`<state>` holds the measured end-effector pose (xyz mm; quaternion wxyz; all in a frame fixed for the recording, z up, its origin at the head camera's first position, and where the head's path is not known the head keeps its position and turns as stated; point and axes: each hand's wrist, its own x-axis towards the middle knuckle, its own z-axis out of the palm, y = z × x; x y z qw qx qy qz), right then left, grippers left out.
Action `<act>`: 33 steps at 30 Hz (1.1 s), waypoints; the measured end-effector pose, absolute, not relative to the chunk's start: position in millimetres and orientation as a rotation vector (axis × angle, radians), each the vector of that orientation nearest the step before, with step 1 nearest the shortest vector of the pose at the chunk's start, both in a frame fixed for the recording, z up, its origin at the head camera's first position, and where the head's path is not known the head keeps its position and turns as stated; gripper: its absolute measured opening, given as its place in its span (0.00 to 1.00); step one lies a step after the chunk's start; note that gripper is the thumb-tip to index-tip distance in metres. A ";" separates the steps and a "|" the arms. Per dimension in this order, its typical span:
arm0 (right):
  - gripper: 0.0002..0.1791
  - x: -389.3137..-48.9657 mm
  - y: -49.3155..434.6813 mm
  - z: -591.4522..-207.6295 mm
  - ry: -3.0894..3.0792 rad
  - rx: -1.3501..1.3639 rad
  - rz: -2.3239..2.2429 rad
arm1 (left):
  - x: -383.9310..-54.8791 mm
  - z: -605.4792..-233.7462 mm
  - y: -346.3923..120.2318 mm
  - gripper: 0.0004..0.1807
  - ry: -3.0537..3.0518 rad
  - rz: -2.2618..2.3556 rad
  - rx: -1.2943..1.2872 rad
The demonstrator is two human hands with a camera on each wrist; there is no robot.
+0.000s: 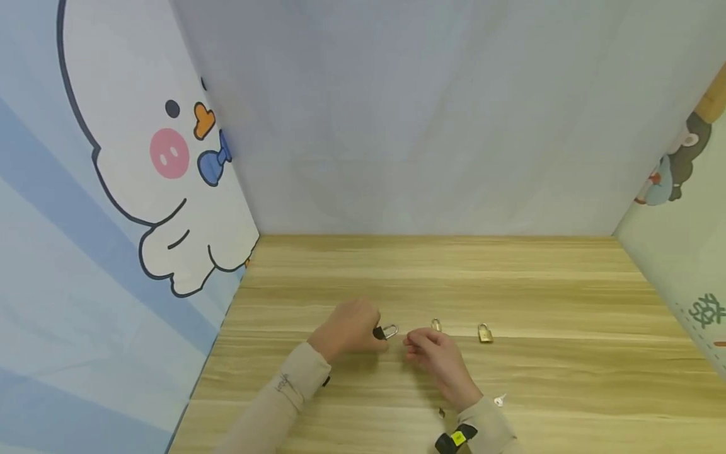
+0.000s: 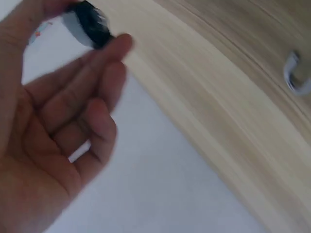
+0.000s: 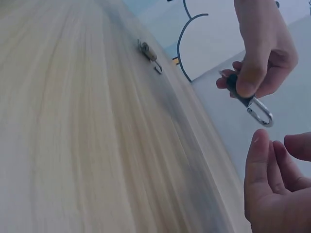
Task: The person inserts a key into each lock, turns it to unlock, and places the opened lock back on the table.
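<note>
My left hand grips a small black padlock between thumb and fingers. Its silver shackle points toward my right hand, and in the right wrist view one shackle end looks free of the body. A small pointed bit shows at the padlock's other end, too small to tell. Just apart from the shackle is my right hand, fingers loosely bent, with nothing visible between them. Beyond its fingertips lies a small brass-coloured padlock, partly hidden. Another brass padlock lies farther right.
A silvery key-like piece lies beside the right sleeve, and a small dark piece is near that wrist. The wood-grain table meets a pale back wall. Printed cloth panels stand at the sides.
</note>
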<state>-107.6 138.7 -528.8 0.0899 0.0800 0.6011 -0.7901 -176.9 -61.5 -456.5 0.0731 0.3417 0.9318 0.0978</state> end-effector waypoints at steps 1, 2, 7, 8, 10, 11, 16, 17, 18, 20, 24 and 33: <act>0.14 -108.2 139.3 -528.1 1.823 0.222 -2.339 | -178.0 -456.4 -63.8 0.21 2.782 0.287 1.086; 0.14 -109.0 139.7 -527.7 1.868 0.201 -2.325 | -178.9 -456.3 -65.9 0.20 2.764 0.284 1.140; 0.13 -112.1 140.2 -524.9 2.059 0.065 -2.233 | -180.4 -452.9 -71.0 0.17 2.706 0.262 1.287; 0.13 -112.7 140.1 -524.3 2.096 0.030 -2.203 | -180.4 -452.3 -71.2 0.16 2.700 0.256 1.299; 0.13 -113.6 139.6 -522.9 2.153 -0.040 -2.142 | -180.3 -451.9 -70.8 0.16 2.690 0.241 1.317; 0.14 -113.8 139.4 -522.4 2.178 -0.071 -2.113 | -180.3 -451.9 -70.5 0.16 2.686 0.233 1.325; 0.15 -115.4 139.6 -522.9 2.222 -0.139 -2.040 | -180.4 -453.3 -69.6 0.15 2.684 0.201 1.343; 0.14 -115.7 139.8 -523.7 2.229 -0.139 -2.034 | -180.4 -453.1 -69.8 0.15 2.685 0.199 1.341; 0.13 -116.0 140.1 -524.5 2.238 -0.136 -2.024 | -180.4 -453.0 -70.0 0.15 2.685 0.202 1.340; 0.12 -115.9 140.6 -525.5 2.256 -0.130 -2.005 | -180.0 -451.8 -70.5 0.15 2.679 0.222 1.339; 0.12 -115.2 141.7 -528.8 2.267 -0.134 -1.962 | -179.5 -448.7 -71.9 0.16 2.678 0.251 1.331; 0.13 -112.0 140.6 -527.3 2.210 -0.136 -1.909 | -179.7 -445.0 -75.6 0.16 2.716 0.247 1.288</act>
